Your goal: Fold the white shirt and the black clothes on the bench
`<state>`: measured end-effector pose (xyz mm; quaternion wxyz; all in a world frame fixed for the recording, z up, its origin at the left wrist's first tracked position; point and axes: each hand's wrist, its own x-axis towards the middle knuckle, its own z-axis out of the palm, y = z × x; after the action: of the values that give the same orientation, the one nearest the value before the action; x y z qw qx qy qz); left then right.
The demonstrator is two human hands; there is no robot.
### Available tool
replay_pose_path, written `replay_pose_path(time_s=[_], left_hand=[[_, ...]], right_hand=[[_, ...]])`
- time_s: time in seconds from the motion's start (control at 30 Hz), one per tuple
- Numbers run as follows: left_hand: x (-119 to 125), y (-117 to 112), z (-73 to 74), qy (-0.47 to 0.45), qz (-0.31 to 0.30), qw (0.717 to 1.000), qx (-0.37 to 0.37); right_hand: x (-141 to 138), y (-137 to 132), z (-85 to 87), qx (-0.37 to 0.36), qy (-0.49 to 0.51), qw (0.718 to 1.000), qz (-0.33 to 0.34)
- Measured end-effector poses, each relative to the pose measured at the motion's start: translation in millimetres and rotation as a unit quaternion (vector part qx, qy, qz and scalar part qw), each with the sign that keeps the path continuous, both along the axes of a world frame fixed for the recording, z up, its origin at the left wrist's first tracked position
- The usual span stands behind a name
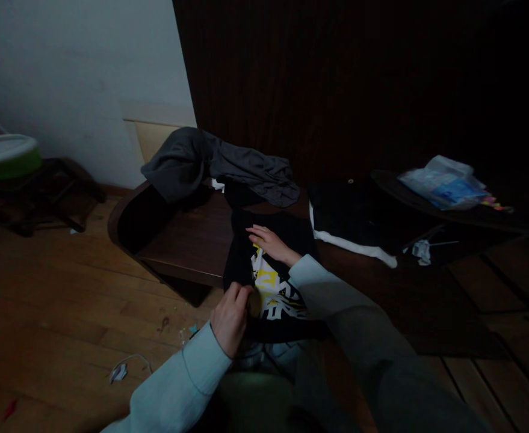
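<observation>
A black shirt (241, 249) with a white and yellow print lies folded over the dark wooden bench in front of me. My left hand (232, 317) is closed at its near left edge, fingers pinching the black fabric. Stretched out flat, my right hand (271, 243) rests on the upper part of the print, palm down. The cloth under the right palm is hidden. Both sleeves are light blue-green.
A dark grey garment (250, 171) lies bunched at the bench's (187, 240) back left. Dark folded cloth with a white edge (354, 243) lies to the right. Farther right is a plastic packet (445, 183). A cable (133, 359) lies on the floor; a stool (52, 189) stands left.
</observation>
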<state>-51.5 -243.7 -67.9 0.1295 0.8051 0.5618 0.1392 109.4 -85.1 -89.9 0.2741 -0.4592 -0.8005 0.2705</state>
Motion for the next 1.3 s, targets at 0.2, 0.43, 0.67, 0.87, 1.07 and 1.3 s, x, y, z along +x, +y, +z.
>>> replay_pose_path(time_s=[0.2, 0.43, 0.67, 0.87, 1.07, 1.3], left_hand=[[-7.1, -7.5, -1.7, -0.047, -0.014, 0.998, 0.027], [1.2, 0.8, -5.4, 0.052, -0.129, 0.990, -0.026], [-0.6, 7.0, -2.6, -0.016, -0.213, 0.976, -0.030], [-5.1, 21.7, -6.0, -0.095, -0.200, 0.974, 0.049], [-14.1, 41.6, -30.3, 0.013, -0.106, 0.986, 0.125], [-21.8, 47.8, -17.3, 0.053, -0.129, 0.985, 0.104]], right_hand=[[1.9, -1.5, -0.2, -0.016, 0.044, 0.999, -0.014], [1.8, -2.0, 1.3, -0.033, 0.113, 0.991, -0.055], [4.5, -3.2, 3.4, 0.029, 0.151, 0.984, -0.095], [4.3, 2.0, -2.7, 0.009, 0.127, 0.985, -0.119], [4.4, -0.9, 0.6, 0.024, 0.162, 0.980, -0.112], [3.3, 0.1, -1.7, 0.028, 0.136, 0.983, -0.121]])
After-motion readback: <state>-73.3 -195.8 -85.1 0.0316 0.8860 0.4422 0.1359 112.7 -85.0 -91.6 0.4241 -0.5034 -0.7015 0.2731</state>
